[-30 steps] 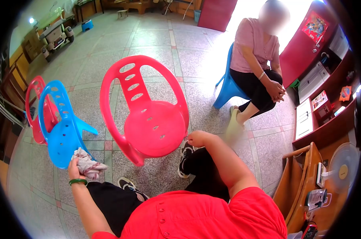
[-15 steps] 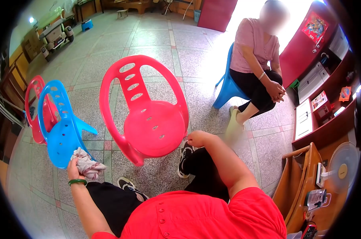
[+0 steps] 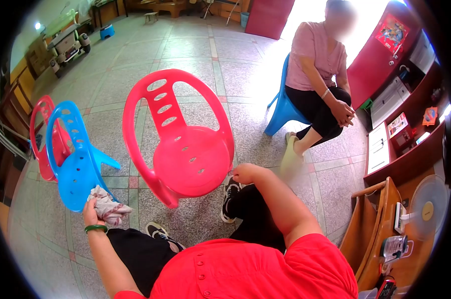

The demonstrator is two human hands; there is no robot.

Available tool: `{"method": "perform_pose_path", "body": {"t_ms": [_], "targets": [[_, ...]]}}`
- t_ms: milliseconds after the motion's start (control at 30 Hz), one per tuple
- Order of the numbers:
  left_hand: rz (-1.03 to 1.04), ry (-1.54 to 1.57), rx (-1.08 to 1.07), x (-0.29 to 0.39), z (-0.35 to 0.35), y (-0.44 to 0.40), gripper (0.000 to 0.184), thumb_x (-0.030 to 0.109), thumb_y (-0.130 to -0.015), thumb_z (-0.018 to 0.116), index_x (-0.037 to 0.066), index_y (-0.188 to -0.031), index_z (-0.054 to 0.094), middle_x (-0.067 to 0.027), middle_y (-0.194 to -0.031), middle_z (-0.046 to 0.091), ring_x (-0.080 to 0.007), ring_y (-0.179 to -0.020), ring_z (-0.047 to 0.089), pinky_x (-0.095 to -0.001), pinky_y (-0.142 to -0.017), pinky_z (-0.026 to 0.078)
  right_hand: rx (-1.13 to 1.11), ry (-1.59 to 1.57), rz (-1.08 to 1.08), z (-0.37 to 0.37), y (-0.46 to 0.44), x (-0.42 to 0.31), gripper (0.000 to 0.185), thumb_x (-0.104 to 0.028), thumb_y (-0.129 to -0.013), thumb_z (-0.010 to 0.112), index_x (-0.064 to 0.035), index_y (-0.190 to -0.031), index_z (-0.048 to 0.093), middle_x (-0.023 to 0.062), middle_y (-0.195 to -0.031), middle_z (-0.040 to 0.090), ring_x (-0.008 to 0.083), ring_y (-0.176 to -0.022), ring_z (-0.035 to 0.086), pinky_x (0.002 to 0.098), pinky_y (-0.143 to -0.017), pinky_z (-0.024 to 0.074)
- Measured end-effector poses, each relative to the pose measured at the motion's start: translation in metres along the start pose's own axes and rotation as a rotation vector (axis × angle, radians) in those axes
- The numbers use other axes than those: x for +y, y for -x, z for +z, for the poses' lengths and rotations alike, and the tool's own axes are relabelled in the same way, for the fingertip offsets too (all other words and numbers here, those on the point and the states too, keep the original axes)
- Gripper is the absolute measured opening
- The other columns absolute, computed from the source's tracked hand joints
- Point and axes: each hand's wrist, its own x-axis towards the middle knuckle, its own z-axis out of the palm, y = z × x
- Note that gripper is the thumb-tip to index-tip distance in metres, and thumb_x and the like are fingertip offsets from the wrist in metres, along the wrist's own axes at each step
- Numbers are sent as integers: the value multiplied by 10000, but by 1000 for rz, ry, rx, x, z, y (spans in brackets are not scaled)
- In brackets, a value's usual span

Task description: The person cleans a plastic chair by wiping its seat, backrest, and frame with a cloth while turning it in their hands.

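Observation:
My left hand [image 3: 90, 212] is closed on a crumpled, pale cloth [image 3: 111, 205] with reddish marks. The cloth is at the front edge of a blue plastic chair [image 3: 79, 174]; I cannot tell whether they touch. In front of me stands a red plastic chair [image 3: 193, 157] with oval slots in its back and small holes in its seat. Beside the right side of that seat, above my knee, is my right hand [image 3: 245, 173]. Its fingers are curled and partly hidden, and whether they grip the red chair is unclear.
Another red chair [image 3: 61, 139] stands behind the blue one. At the right, a person [image 3: 317, 74] sits on a blue chair [image 3: 287, 109], hands clasped over a knee. A fan [image 3: 428, 209] stands on wooden furniture [image 3: 375, 224] at the near right. A scooter [image 3: 68, 45] is far left.
Both hands, the cloth and the chairs keep the same arrangement. The whole view has shifted very slightly.

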Motion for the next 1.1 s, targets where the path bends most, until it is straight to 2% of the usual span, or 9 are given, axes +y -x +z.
{"method": "perform_pose_path", "body": {"t_ms": [67,300,1100], "targets": [[6,-2,0,0,1,0,242,108,-811,583,-3,-1024,552,-103,-993,601,-245,-908,603,-386,-786,499,23,-23,-48,4,-2,4,299,-259,-783,495,-6,-842,644,216,-889,629,398,-868,588,468,-778,457],[-39,-9,12,4,6,5,251,119,-820,571,-12,-1033,548,-112,-1024,593,-258,-940,596,-400,-798,499,22,-19,-67,7,-6,8,297,-255,-781,496,-7,-840,646,218,-892,628,401,-865,585,472,-767,455],[-2,18,-53,0,-4,-1,301,121,-834,537,-37,-1091,532,-132,-1084,581,-272,-979,586,-408,-828,495,8,-30,-43,4,-4,6,311,-286,-779,499,-25,-849,652,216,-901,630,396,-872,591,461,-774,463]]}}
